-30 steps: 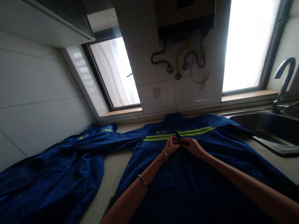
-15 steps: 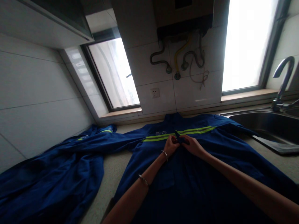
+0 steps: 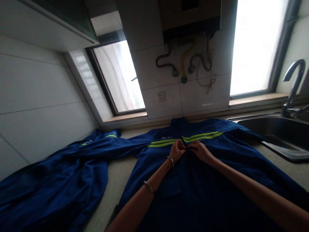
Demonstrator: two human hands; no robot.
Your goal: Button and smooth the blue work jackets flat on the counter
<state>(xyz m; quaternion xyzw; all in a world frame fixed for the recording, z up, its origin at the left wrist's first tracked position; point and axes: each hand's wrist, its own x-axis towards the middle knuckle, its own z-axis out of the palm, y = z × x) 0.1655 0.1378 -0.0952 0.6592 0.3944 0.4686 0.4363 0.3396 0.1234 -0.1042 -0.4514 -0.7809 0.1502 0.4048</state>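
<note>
A blue long-sleeved fabric jacket with yellow-green chest stripes (image 3: pixel 193 180) lies spread on the pale speckled tabletop (image 3: pixel 118 174), between a crumpled blue fabric garment (image 3: pixel 82 174) and a stainless-steel sink (image 3: pixel 285 124). The left hand (image 3: pixel 178 150) and right hand (image 3: pixel 201 152) meet just below the stripes, each grip pinching the jacket's front opening, fingertips nearly touching.

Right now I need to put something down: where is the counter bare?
Pale speckled counter shows between the heaped blue garment and the spread lime-striped blue jacket, and between that jacket and the steel sink. The middle is crowded: left hand and right hand pinch the jacket's front.
</note>
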